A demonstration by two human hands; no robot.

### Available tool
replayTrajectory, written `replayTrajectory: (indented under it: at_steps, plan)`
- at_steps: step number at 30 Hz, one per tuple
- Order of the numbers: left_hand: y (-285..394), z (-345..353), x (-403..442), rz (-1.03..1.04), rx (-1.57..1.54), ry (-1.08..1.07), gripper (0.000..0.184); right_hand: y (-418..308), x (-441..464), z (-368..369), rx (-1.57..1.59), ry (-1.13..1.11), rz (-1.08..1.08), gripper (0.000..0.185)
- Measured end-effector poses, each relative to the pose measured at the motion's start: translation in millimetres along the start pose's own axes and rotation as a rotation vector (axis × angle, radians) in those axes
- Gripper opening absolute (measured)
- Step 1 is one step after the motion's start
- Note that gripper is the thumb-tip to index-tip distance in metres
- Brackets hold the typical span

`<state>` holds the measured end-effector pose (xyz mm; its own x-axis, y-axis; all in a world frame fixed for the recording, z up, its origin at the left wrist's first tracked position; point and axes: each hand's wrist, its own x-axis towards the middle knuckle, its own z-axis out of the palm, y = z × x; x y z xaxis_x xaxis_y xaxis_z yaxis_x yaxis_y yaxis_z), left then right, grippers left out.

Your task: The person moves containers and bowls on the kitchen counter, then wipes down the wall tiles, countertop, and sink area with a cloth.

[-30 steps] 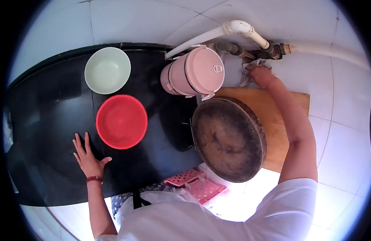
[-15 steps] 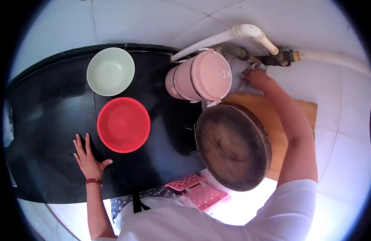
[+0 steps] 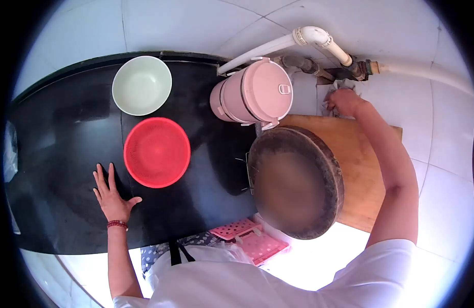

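My left hand (image 3: 115,201) lies flat with spread fingers on the black countertop (image 3: 67,205), to the lower left of a red basin (image 3: 157,152). My right hand (image 3: 346,102) is closed on a crumpled light cloth (image 3: 344,84) against the tiled wall, just below the pipe joint. Under my right forearm is a wooden board (image 3: 357,179). A round, thick, dark wooden block (image 3: 296,182) leans beside it, its face partly blurred. The pink lidded container (image 3: 252,95) stands to the left of my right hand.
A pale green bowl (image 3: 142,85) sits behind the red basin. A white pipe (image 3: 262,50) runs along the wall to a dark metal fitting (image 3: 360,69). Below the counter edge hangs a pink dotted bag (image 3: 257,245). Clear plastic (image 3: 10,154) is at the far left.
My right hand has moved with the cloth, from close beneath the pipe fitting to a little lower and to the right. My left hand stays flat on the countertop.
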<state>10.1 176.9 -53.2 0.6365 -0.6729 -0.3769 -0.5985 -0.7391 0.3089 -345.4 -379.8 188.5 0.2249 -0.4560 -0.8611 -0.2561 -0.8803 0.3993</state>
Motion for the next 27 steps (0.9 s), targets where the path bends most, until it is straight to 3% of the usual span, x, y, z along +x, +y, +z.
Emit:
replayTrajectory:
  at_steps: [3, 6, 9, 13, 16, 19, 20, 24, 27]
  plan:
    - [0, 1, 0, -0.001, -0.005, -0.008, 0.134, 6, 23, 44, 0.068, 0.450, -0.131, 0.023]
    - [-1, 3, 2, -0.008, 0.008, -0.008, 0.134, 3, 88, 71, -0.018, 0.535, -0.096, 0.024]
    - [-3, 3, 1, 0.013, -0.003, 0.008, 0.133, -42, 99, 27, -0.013, 0.121, 0.064, 0.024]
    - [-1, 2, 0, 0.009, -0.007, 0.013, 0.133, -49, 74, 39, 0.159, 0.094, 0.028, 0.021]
    - [-1, -1, 2, 0.002, 0.013, -0.010, 0.134, -34, 53, 21, 0.030, -0.028, 0.044, 0.023]
    - [1, -3, 2, -0.008, 0.035, -0.023, 0.134, -5, 67, 38, -0.124, 0.230, 0.039, 0.028]
    - [2, -4, 3, -0.016, 0.032, -0.023, 0.134, -11, 72, 43, -0.041, 0.405, 0.149, 0.035]
    - [7, -6, 3, -0.034, 0.014, -0.038, 0.134, -20, 126, 74, -0.185, 0.659, 0.170, 0.039]
    - [3, -3, 1, -0.027, 0.015, -0.028, 0.134, -33, 135, 53, -0.232, 0.337, 0.153, 0.035]
